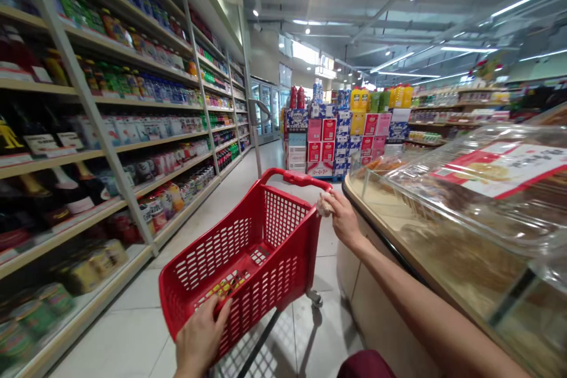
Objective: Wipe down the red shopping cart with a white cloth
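Note:
A red plastic shopping cart (274,266) with perforated walls stands in the aisle before me, its handle (305,180) at the far end. My left hand (201,331) is closed over the near rim of the cart, thumb and fingers around the edge. At the far right corner, beside the handle, my right hand (345,221) pinches a crumpled whitish wad (325,205), tissue or cloth; it presses against the cart. Yellow and red patches (225,285) show low in the basket, but I cannot tell what they are.
Shelves (163,153) of bottles, cans and packs line the left side. Close on the right stands a counter (398,260) with clear plastic food boxes (478,177). Stacked drink cartons (328,142) stand ahead. A cart caster (315,300) rests on the tiled floor near the counter base.

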### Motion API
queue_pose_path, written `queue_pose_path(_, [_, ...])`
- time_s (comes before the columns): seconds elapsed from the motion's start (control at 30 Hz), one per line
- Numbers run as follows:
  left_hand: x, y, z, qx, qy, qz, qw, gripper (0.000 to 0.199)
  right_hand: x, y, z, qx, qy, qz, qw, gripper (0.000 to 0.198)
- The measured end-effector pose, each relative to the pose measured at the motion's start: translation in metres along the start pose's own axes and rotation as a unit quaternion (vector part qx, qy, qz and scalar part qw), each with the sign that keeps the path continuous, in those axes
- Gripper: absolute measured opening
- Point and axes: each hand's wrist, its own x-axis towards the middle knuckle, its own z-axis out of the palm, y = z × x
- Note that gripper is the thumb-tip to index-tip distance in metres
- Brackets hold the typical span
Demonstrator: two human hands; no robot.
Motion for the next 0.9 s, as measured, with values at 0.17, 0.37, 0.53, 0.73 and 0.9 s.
queue_pose_path(0.17, [0.007, -0.045, -0.007, -0.004, 0.025, 0.073, 0.997, 0.027, -0.005, 0.024, -0.007, -0.056, -0.048, -0.037, 0.997, 0.038])
queue_pose_path(0.37, [0.016, -0.016, 0.002, -0.005, 0.071, 0.175, 0.982, 0.033, -0.047, -0.001, -0.008, -0.140, -0.105, -0.110, 0.978, 0.037])
queue_pose_path(0.53, [0.024, 0.036, 0.017, -0.035, 0.072, 0.128, 0.989, 0.031, -0.041, -0.009, -0.024, -0.194, -0.194, -0.177, 0.945, 0.035])
queue_pose_path(0.73, [0.033, 0.038, 0.017, -0.075, 0.074, 0.122, 0.987, 0.021, -0.024, 0.015, -0.061, -0.236, -0.194, -0.075, 0.949, 0.047])
queue_pose_path(0.9, [0.033, 0.040, 0.013, -0.081, 0.051, 0.122, 0.988, 0.016, -0.030, 0.025, -0.066, -0.264, -0.232, -0.126, 0.928, 0.054])
